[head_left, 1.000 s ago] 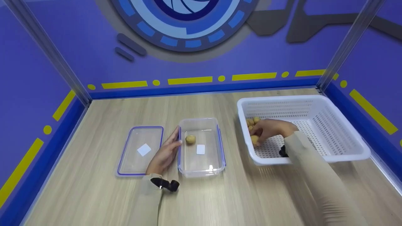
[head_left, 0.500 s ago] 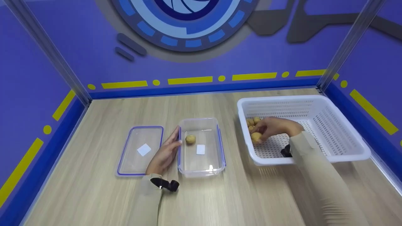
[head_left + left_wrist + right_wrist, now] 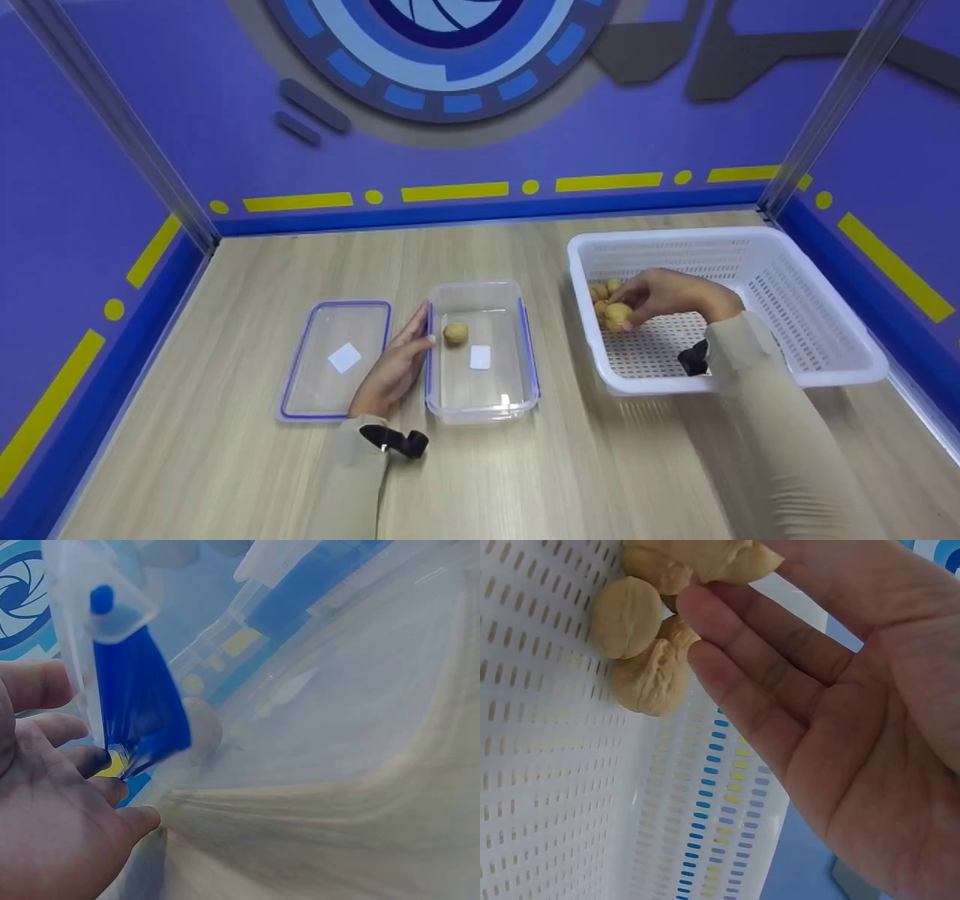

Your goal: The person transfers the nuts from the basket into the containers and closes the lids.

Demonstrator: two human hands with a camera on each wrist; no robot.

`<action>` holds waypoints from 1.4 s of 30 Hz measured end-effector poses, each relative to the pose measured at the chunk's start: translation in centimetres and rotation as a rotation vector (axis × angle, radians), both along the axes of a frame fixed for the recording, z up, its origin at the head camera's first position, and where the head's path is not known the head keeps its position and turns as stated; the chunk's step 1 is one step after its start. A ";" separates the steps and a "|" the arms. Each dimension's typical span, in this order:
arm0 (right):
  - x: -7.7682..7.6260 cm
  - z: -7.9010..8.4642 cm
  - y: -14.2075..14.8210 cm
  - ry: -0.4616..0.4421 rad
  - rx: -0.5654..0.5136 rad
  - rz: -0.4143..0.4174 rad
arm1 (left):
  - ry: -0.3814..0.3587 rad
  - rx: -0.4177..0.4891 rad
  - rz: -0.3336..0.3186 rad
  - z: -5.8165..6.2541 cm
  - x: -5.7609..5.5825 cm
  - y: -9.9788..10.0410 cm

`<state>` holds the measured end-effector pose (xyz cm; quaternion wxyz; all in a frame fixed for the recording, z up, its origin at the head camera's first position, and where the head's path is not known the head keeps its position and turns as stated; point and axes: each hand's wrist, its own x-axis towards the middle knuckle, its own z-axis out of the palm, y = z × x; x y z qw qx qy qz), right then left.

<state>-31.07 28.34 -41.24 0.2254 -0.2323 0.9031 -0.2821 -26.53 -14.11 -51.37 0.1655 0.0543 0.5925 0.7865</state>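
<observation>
My right hand (image 3: 670,294) pinches a walnut (image 3: 619,316) between thumb and fingertips, over the left end of a white slotted basket (image 3: 660,385). Several other walnuts (image 3: 626,618) lie against the basket wall just beyond it. On the left, my left hand (image 3: 390,371) rests with extended fingers along the side of a clear plastic box (image 3: 480,394), at its blue latch (image 3: 139,694). One walnut (image 3: 455,333) sits inside that box, near its left wall. In the right wrist view, the held walnut (image 3: 739,561) is partly cut off by the top edge.
A clear lid with a blue seal (image 3: 319,386) lies flat left of the box, a white square label (image 3: 344,358) on it. Another white label (image 3: 479,357) shows in the box. Blue-purple panels (image 3: 480,165) enclose the wooden table's (image 3: 525,480) back and sides.
My right hand has lifted the walnut from the basket's left side and drawn slightly up and to the right with it. The left hand and the box stay where they were.
</observation>
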 end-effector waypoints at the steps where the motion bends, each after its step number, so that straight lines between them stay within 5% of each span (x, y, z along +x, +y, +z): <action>1: 0.0 0.2 0.0 0.005 -0.005 0.001 | 0.001 -0.003 -0.001 0.0 0.0 0.0; 24: 0.1 4.1 -2.2 0.187 -0.074 0.005 | 0.020 0.018 -0.006 -0.1 0.0 0.0; 42: -0.1 5.3 -5.7 0.219 -0.083 0.011 | 0.020 0.021 -0.014 -0.1 0.0 0.1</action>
